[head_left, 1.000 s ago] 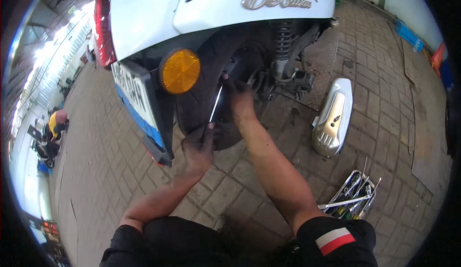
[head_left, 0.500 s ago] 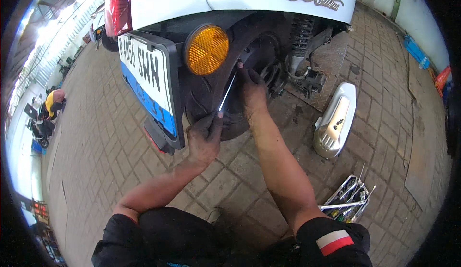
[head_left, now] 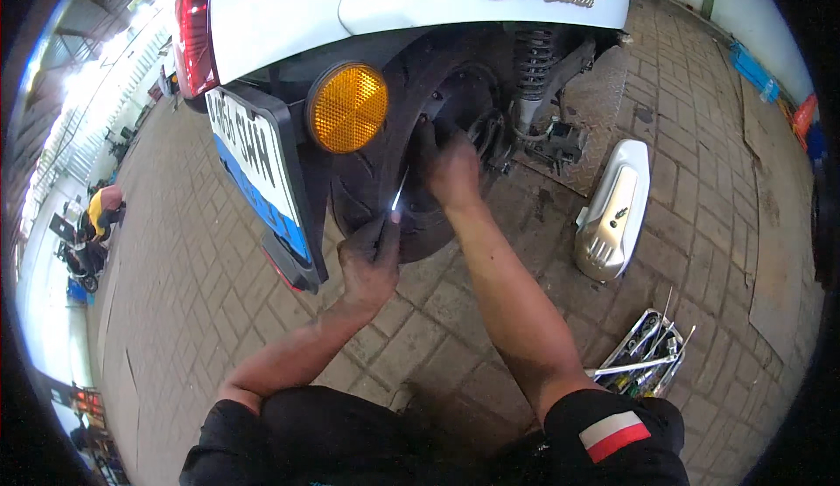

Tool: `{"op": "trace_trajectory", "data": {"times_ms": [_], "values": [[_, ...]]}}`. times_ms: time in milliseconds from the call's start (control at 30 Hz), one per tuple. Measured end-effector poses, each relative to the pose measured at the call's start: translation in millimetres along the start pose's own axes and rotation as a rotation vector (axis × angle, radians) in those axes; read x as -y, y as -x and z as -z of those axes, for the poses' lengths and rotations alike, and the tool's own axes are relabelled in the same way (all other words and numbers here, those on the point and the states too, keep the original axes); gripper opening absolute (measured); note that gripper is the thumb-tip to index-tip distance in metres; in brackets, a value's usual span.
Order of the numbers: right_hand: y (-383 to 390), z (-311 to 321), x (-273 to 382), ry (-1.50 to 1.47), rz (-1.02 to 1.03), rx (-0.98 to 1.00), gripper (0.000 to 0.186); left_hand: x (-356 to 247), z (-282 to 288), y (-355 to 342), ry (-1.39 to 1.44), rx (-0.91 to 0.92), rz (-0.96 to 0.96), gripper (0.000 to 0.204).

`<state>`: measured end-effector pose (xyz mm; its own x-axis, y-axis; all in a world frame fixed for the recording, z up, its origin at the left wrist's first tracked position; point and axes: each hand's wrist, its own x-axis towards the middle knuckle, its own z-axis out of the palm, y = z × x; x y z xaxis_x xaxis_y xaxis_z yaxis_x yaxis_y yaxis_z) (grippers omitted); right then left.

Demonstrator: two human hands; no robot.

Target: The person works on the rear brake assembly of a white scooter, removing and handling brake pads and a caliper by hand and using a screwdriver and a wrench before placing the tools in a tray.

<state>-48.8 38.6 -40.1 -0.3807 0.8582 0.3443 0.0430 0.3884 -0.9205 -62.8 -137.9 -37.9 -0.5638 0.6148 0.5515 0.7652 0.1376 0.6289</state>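
The left hand (head_left: 369, 263) is closed around the dark handle of a long thin tool (head_left: 398, 199), most likely a screwdriver; its bright shaft runs up and to the right from the fingers toward the hub of the rear wheel (head_left: 437, 149) of a white scooter (head_left: 289, 13). The right hand (head_left: 453, 167) lies flat against the wheel just above and right of the tool's tip, fingers curled toward the hub; whether they pinch anything small there I cannot tell, because the palm hides them

The main risk, as I judge it, is the tool slipping: the shaft is long, the grip is at the far end, and both hands look greasy, so a hard push could send the tip off its seat and into the right hand's fingers, which sit right beside it. A slip could also scar the wheel or whatever fastener the tip is on. The black tyre (head_left: 359, 202) lies just left of the shaft and could be nicked too

Beyond the right hand, further right, a silver cover (head_left: 612, 210) lies on the brick floor (head_left: 717, 136), and an open tool tray (head_left: 647, 355) sits below it. The orange reflector (head_left: 347, 107) and the number plate (head_left: 254, 171) hang up and left of the left hand's fingers
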Motion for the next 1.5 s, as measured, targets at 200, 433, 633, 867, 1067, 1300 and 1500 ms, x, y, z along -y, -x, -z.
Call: {"op": "trace_trajectory", "data": {"times_ms": [200,433,633,867,1067,1300,1500], "values": [[-0.8,0.4,-5.9,0.012,0.084,0.008,0.041,0.6,-2.6,-0.4,0.019,-0.02,0.042,0.025],[-3.0,10.1,1.3,-0.054,0.042,0.092,0.039,-4.2,-5.3,-0.3,0.085,-0.053,0.011,0.024],[-4.0,14.0,6.3,-0.039,0.004,0.099,0.041,1.3,1.8,-1.9,-0.175,-0.011,-0.209,0.021],[-1.8,14.8,7.0,-0.022,0.041,0.096,0.042,-8.2,0.8,0.4,0.054,0.037,0.159,0.021],[0.5,20.7,14.8,-0.058,-0.033,0.129,0.044,-3.1,-4.6,1.3,0.123,-0.006,0.119,0.022],[-4.2,3.5,-11.8,-0.031,0.037,0.085,0.044,-3.8,-4.7,0.5,0.09,-0.001,0.084,0.024],[-4.1,3.6,-2.0,-0.141,-0.032,0.118,0.043,2.8,-2.4,1.1,0.096,0.004,0.101,0.027]]}}
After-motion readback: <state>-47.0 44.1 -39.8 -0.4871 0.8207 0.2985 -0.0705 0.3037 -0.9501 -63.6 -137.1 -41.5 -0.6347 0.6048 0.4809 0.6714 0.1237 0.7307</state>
